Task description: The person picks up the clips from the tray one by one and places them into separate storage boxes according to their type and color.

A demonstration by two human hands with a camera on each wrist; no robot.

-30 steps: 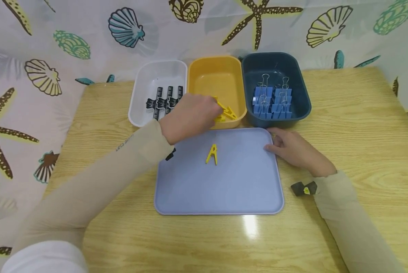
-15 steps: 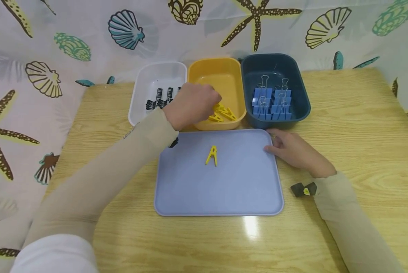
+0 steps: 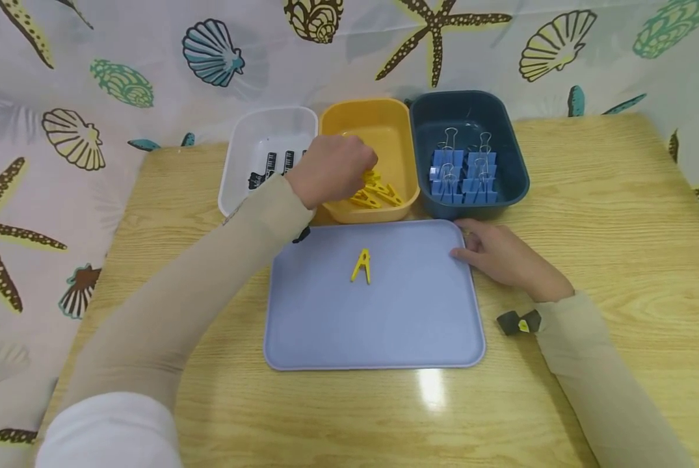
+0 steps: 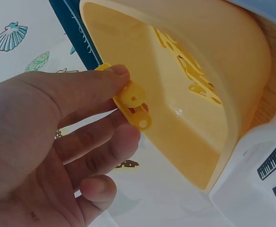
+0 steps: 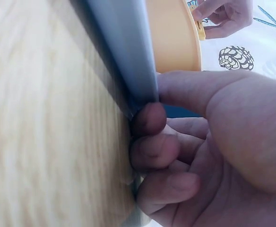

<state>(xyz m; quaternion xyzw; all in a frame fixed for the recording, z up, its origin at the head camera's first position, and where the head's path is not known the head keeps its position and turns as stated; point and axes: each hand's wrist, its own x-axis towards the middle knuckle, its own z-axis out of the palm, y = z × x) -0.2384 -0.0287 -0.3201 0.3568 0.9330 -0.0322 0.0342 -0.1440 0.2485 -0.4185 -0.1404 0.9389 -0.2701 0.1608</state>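
Note:
My left hand [image 3: 334, 170] is over the yellow bin [image 3: 381, 123]. In the left wrist view its thumb and index finger pinch a yellow clothespin [image 4: 134, 97] above the bin, the other fingers loosely bent. More yellow clothespins [image 3: 378, 195] lie in the bin's near end. My right hand [image 3: 501, 255] grips the right edge of the pale blue-grey tray [image 3: 378, 331] near its far corner, thumb on top and fingers curled beneath, as the right wrist view shows. A single yellow clothespin [image 3: 361, 266] lies on the tray's upper middle, legs toward me.
Left of the yellow bin stands a white bin [image 3: 267, 123] with black, ruler-patterned clips [image 3: 271, 161], partly hidden by my left hand. On the right is a dark blue bin [image 3: 519, 162] holding several blue binder clips [image 3: 480, 179]. A shell-patterned cloth [image 3: 349, 62] backs the wooden table [image 3: 606, 214].
My left hand has risen slightly and shifted a little toward the far side over the yellow bin, uncovering more clothespins there. The right hand stays on the tray.

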